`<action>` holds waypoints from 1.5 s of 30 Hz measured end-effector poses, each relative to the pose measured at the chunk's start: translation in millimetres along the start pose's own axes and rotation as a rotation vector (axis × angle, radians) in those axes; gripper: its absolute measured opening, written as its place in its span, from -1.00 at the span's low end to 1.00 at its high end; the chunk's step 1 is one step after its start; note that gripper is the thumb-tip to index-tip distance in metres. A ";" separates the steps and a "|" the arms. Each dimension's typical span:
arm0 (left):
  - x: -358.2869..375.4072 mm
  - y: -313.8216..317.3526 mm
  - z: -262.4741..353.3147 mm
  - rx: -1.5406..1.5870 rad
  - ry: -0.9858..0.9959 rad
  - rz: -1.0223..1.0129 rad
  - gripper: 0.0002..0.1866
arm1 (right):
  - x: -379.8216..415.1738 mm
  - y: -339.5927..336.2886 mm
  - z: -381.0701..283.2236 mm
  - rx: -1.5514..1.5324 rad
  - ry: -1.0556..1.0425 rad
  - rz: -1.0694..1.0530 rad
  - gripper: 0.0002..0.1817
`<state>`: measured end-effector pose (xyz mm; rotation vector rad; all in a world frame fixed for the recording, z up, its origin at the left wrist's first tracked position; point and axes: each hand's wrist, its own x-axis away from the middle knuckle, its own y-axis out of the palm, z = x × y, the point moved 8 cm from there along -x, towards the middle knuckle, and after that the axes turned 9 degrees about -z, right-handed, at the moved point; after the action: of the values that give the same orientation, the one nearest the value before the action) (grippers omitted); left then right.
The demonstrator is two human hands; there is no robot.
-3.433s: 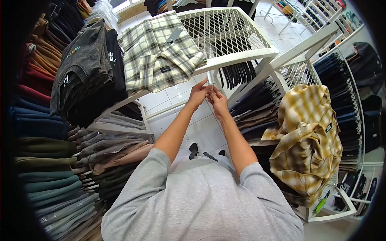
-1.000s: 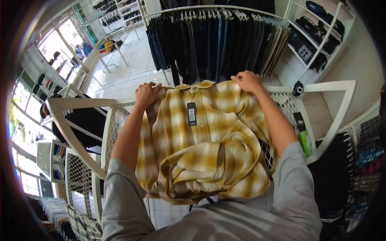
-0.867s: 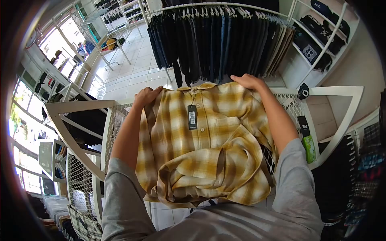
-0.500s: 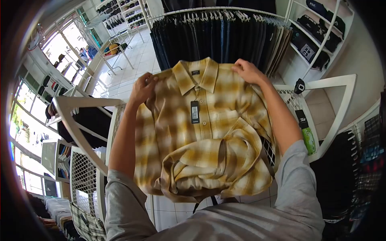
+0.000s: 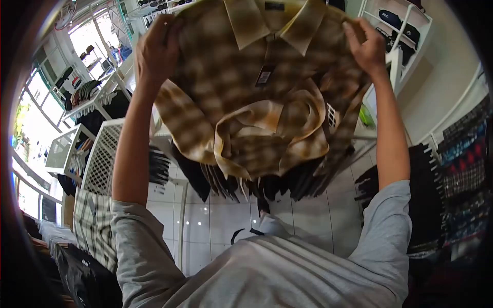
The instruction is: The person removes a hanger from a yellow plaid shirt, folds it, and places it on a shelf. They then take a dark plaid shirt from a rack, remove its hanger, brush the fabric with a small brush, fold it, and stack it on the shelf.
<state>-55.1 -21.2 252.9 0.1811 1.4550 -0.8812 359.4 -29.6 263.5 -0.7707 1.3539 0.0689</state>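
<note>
A yellow and brown plaid shirt point(image 5: 221, 66) hangs in the air before me, collar at the top edge of the view. Its left shoulder in the picture is pinched by my left hand point(image 5: 158, 54). The opposite shoulder is gripped by my right hand point(image 5: 367, 47). From the button front dangles a dark price tag point(image 5: 264, 76) with a white label. One sleeve droops at the left, and the lower part of the shirt is bunched in a loop. Fingertips behind the cloth are partly hidden.
Below the shirt, dark garments point(image 5: 205, 187) hang on a rack. White mesh panels point(image 5: 102, 154) stand at the left, with a checked shirt point(image 5: 92, 220) on one. Hanging clothes point(image 5: 462, 169) line the right side; caps point(image 5: 390, 19) sit on shelves at upper right.
Both hands have raised the shirt up and away from the white rack top, and the bunched lower part has lifted with it. My view has tilted, showing more floor.
</note>
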 end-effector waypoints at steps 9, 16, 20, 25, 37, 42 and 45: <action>37.7 -88.7 56.7 0.052 0.040 -0.104 -0.78 | 50.4 -112.6 -78.8 -0.013 -0.058 0.055 -0.85; 32.8 -74.2 99.2 0.337 0.019 -0.665 -0.49 | 68.6 -177.1 -80.0 0.066 0.021 0.017 -0.81; 75.6 -2.0 84.6 0.082 -0.041 -1.027 -0.62 | 97.0 -219.9 -84.8 0.102 0.105 0.001 -0.86; 141.6 111.2 77.5 -0.002 0.081 -1.124 -0.73 | 154.0 -266.3 -87.3 0.095 0.227 -0.073 -0.91; 133.3 161.5 193.7 1.513 -0.489 -0.719 -0.62 | 304.3 -306.6 -167.0 -0.696 0.796 -0.762 -0.80; 141.7 127.6 250.6 2.029 -0.484 -0.853 -0.60 | 335.2 -221.3 -192.2 -1.351 0.718 -0.936 -0.53; 153.2 111.0 272.7 2.279 -0.360 -1.017 -0.67 | 321.3 -164.3 -150.7 -1.103 0.869 -0.522 -0.62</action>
<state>206.2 -172.4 114.9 0.8714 -0.5930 -2.8117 390.0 -356.1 50.6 -2.2538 1.8479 0.0674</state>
